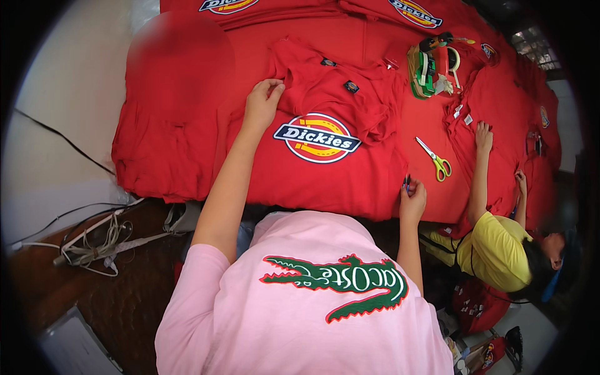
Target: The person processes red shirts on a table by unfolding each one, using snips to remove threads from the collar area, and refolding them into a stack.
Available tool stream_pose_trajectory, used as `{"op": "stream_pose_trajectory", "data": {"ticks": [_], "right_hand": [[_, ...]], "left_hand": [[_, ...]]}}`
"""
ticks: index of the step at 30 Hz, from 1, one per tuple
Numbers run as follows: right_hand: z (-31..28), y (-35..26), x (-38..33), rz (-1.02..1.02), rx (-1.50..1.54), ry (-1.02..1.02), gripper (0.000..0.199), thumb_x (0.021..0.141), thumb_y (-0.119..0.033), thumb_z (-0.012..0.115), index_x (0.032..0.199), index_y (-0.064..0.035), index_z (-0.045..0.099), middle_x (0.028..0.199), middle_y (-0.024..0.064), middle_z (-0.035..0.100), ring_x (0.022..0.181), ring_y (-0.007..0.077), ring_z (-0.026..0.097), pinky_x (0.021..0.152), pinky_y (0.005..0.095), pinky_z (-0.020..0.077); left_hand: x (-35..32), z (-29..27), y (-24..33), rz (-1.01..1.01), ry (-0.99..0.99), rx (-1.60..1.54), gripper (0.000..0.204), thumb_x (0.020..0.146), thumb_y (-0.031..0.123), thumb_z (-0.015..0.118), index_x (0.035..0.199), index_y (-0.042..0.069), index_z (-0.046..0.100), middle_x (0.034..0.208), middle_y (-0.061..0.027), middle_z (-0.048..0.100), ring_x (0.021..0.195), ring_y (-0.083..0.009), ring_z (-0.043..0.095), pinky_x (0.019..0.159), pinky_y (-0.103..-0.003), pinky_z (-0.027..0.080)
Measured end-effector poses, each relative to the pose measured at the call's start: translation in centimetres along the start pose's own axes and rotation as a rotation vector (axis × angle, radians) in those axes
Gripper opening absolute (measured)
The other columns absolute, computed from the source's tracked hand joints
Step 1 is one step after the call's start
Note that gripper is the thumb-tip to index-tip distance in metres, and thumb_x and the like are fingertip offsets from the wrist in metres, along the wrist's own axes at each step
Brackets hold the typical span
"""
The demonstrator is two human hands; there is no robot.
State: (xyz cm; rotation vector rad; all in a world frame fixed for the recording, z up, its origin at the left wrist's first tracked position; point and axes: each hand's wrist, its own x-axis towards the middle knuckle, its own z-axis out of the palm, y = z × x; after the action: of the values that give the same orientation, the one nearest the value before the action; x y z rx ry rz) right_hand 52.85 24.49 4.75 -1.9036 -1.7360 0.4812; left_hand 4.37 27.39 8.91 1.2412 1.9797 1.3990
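Observation:
A red T-shirt with a large round printed emblem lies in front of me, its neck and upper part bunched toward the far side. My left hand rests at the left of that bunched fabric, thumb and fingers apart. At the shirt's near right edge, my right hand is closed on a small dark tool with a bit of blue; its kind is too small to tell. Scissors with yellow handles lie right of the shirt, just beyond that hand.
A green tape dispenser with tape rolls stands at the far right. A pile of red shirts lies left. On the right, a person in yellow handles red garments. Tangled cables hang at the lower left.

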Motion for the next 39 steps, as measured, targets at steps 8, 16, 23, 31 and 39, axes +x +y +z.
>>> {"op": "stream_pose_trajectory", "data": {"ticks": [8, 16, 23, 31, 39], "right_hand": [[0.5, 2.5, 1.7, 0.321, 0.314, -0.150, 0.022, 0.084, 0.001, 0.078, 0.104, 0.0005, 0.068, 0.085, 0.0009, 0.062, 0.074, 0.0087, 0.059, 0.068, 0.0247, 0.0494], [-0.3, -8.5, 6.1, 0.373, 1.076, 0.046, 0.012, 0.098, -0.012, 0.062, 0.106, -0.0048, 0.057, 0.081, 0.0026, 0.056, 0.066, 0.0096, 0.055, 0.061, 0.0278, 0.0479], [3.6, -19.0, 10.6, 0.449, 0.786, -0.383, 0.024, 0.094, -0.029, 0.074, 0.090, -0.0088, 0.060, 0.065, -0.0053, 0.049, 0.054, 0.0036, 0.044, 0.051, 0.0245, 0.0346], [8.2, -21.9, 13.2, 0.057, 0.244, -0.295, 0.024, 0.085, -0.026, 0.079, 0.081, -0.0058, 0.066, 0.063, -0.0049, 0.054, 0.054, 0.0069, 0.044, 0.049, 0.0282, 0.0316], [0.5, -22.8, 21.5, 0.509, 1.258, -0.400, 0.004, 0.090, -0.010, 0.064, 0.087, -0.0123, 0.064, 0.069, -0.0083, 0.058, 0.048, 0.0026, 0.035, 0.044, 0.0208, 0.0231]], "left_hand": [[4.2, 2.1, 5.8, -0.766, -0.762, -0.792, 0.077, 0.103, 0.058, 0.048, 0.143, -0.007, 0.047, 0.128, -0.0240, 0.066, 0.103, -0.0312, 0.072, 0.094, -0.038, 0.058], [12.2, -4.3, 8.4, -0.343, -0.959, -1.532, 0.108, 0.096, 0.081, 0.028, 0.155, -0.010, 0.031, 0.158, -0.0307, 0.038, 0.139, -0.0428, 0.050, 0.115, -0.052, 0.041], [12.7, -5.9, 6.6, -0.458, -0.743, -1.389, 0.114, 0.093, 0.085, 0.027, 0.154, -0.011, 0.031, 0.158, -0.0345, 0.033, 0.141, -0.0510, 0.044, 0.118, -0.053, 0.037], [12.6, -7.6, 5.6, -0.388, -0.731, -1.372, 0.123, 0.089, 0.089, 0.028, 0.154, -0.015, 0.027, 0.160, -0.0364, 0.026, 0.150, -0.0448, 0.031, 0.120, -0.053, 0.035], [12.7, -8.7, 6.3, -0.453, -0.502, -1.472, 0.126, 0.086, 0.092, 0.029, 0.155, -0.013, 0.026, 0.166, -0.0290, 0.019, 0.156, -0.0368, 0.021, 0.127, -0.045, 0.018]]}}
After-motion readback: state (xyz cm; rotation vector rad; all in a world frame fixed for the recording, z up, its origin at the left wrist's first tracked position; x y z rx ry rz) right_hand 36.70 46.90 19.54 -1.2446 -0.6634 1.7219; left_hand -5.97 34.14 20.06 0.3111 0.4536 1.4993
